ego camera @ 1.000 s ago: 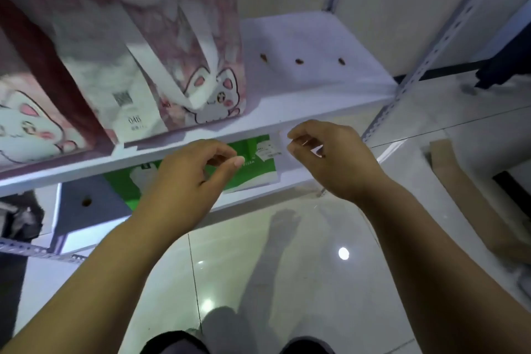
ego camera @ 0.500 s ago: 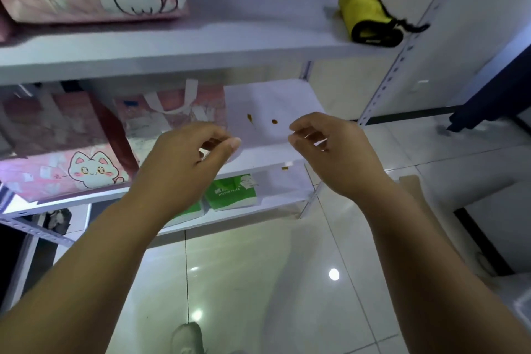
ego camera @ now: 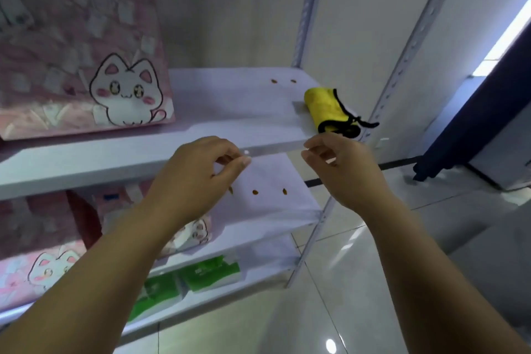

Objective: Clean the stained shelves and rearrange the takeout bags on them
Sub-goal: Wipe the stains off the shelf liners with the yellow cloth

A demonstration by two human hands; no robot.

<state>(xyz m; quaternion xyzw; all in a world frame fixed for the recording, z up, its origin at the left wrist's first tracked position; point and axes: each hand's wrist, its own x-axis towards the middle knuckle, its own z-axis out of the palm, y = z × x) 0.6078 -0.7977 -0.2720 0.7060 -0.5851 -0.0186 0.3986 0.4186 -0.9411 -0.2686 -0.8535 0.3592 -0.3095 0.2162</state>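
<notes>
A white metal rack fills the view. Its upper shelf (ego camera: 230, 106) bears two brown stains (ego camera: 283, 81) near the back and a rolled yellow cloth (ego camera: 327, 108) with black trim at its right end. A pink takeout bag with a white cat (ego camera: 86, 66) stands on that shelf's left part. The middle shelf (ego camera: 273, 204) shows brown stains (ego camera: 270, 191) and more pink cat bags (ego camera: 43, 253). My left hand (ego camera: 201, 178) and my right hand (ego camera: 342, 167) hover in front of the upper shelf's front edge, fingers curled, holding nothing I can see.
Green packets (ego camera: 209, 273) lie on the bottom shelf. A perforated upright (ego camera: 402, 60) stands at the rack's right front corner. A dark blue object (ego camera: 474, 112) leans at the right. Glossy floor tiles (ego camera: 359, 282) lie below.
The view has risen from the middle and bottom shelves to the upper shelf with the yellow cloth. Both hands kept their curled pose and rose to that shelf's front edge.
</notes>
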